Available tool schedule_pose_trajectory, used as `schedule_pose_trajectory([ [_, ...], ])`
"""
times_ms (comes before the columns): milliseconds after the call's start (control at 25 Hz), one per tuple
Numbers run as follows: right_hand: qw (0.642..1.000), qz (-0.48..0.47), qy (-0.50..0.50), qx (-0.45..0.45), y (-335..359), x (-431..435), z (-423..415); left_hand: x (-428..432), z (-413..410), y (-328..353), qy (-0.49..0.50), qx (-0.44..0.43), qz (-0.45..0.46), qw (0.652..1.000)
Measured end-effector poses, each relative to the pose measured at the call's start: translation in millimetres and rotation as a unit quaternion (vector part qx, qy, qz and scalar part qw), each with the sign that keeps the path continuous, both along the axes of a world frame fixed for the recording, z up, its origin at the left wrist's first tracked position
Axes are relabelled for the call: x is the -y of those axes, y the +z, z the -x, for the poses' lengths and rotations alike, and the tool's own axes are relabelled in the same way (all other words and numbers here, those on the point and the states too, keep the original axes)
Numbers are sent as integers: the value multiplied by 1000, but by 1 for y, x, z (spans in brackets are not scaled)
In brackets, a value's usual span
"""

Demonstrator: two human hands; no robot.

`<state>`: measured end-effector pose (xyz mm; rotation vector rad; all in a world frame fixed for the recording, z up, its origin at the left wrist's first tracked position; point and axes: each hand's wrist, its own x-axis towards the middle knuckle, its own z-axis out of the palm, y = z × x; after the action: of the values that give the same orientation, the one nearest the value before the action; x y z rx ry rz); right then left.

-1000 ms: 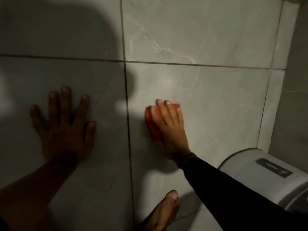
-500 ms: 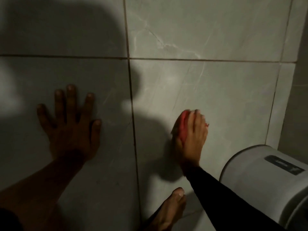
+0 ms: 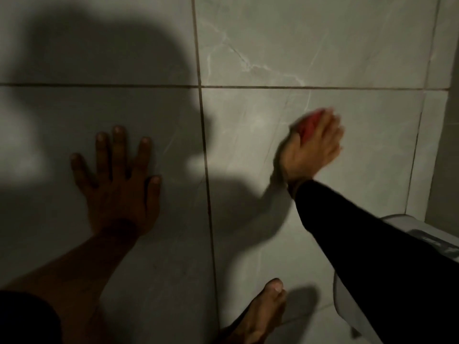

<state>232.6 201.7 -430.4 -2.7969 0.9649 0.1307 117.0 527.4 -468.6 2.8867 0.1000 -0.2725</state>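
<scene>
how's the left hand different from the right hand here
The left hand lies flat with fingers spread and holds nothing; the right hand curls round a red sponge. The left hand sits in shadow and looks sharp; the right hand is lit and blurred. The left forearm is bare, while a black sleeve reaches the right hand's wrist. Both are against the tiled wall.

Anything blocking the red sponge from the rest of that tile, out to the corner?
Nothing visible. The right hand grips the red sponge against the tile, and the tile is bare from there to the corner joint. The white fixture sits lower, beside the sleeve. The left hand lies flat on the neighbouring tile, well apart.
</scene>
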Motion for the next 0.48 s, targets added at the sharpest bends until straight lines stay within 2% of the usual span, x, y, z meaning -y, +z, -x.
schedule_pose_trajectory([
  [120, 986, 13, 160, 52, -16, -61, -58, -2, 0, -2, -3, 14, -8, 1000],
  [200, 953, -4, 297, 69, -23, -103, -22, -3, 0, -3, -9, 23, -8, 1000],
  [280, 913, -54, 402, 44, -20, -119, 53, -3, 1, -3, -9, 30, -14, 999],
  [320, 901, -63, 429, 11, -15, -111, 92, -2, 1, -4, -8, 29, -10, 1000],
  [400, 900, -43, 428, -69, 2, -72, 138, -2, 2, -3, -7, 24, -4, 1000],
  [480, 940, -29, 329, -85, 5, -30, 116, -4, 1, -5, -9, 26, -10, 1000],
])
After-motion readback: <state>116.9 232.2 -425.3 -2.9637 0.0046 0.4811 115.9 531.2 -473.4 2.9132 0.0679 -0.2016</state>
